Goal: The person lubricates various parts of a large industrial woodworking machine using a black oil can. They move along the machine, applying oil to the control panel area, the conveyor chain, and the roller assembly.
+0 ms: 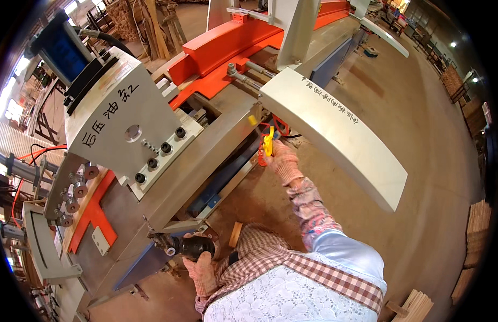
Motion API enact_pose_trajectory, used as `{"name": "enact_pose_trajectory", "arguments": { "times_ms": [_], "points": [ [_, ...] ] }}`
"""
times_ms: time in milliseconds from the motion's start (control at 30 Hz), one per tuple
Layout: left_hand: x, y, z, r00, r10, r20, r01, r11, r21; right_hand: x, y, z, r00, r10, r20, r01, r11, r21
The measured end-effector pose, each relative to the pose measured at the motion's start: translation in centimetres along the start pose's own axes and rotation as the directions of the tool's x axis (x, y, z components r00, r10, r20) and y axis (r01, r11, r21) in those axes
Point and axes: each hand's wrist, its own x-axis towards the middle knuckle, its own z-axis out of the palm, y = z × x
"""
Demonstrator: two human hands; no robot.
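Note:
My gloved right hand (284, 161) reaches forward beside the machine, its fingers closed round what looks like a yellow air blow gun (268, 141). A red hose (281, 126) curls just beyond it, and a small yellow piece (253, 120) shows near the machine's edge. Low in front of me, my gloved left hand (202, 265) is wrapped round the underside of a black cylindrical tool (196, 247). This tool has a metal head (166, 243) at its left end, beside the machine's near edge; its exact kind is unclear.
A pale steel press block (117, 107) with black bolts stands on the machine bed (206, 145). Orange curved beams (233, 40) lie beyond. A long cream arm (340, 129) juts out at right. Metal rollers (79, 188) sit at left, and stacked wood strips (415, 306) lie lower right.

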Motion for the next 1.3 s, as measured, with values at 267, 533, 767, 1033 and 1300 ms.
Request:
{"name": "enact_pose_trajectory", "arguments": {
  "times_ms": [267, 533, 767, 1033, 1300],
  "points": [
    [-0.5, 7.5, 2.5, 0.963, -0.216, -0.163, 0.259, 0.91, 0.323, -4.5, -3.6, -14.2, 0.968, -0.223, -0.112, 0.164, 0.907, -0.387],
    [0.5, 1.7, -4.2, 1.0, -0.024, -0.015, 0.024, 1.0, -0.002, -1.3, -15.0, -20.7, 0.962, -0.271, -0.039, 0.098, 0.475, -0.875],
    [-1.2, 4.0, -8.4, 0.992, 0.076, -0.102, -0.082, 0.995, -0.063, -2.9, -27.4, -15.5, 0.418, -0.908, -0.038, 0.881, 0.395, 0.26],
    [-5.5, 8.1, -18.7, 0.938, 0.185, -0.292, -0.221, 0.971, -0.095, -16.4, -57.2, -8.5, 0.166, -0.983, -0.073, 0.75, 0.078, 0.656],
    [-11.3, 14.2, -28.7, 0.921, 0.171, -0.349, -0.235, 0.96, -0.149, -16.3, -82.3, 4.2, 0.168, -0.898, 0.406, 0.709, 0.396, 0.584]
  ]
}}
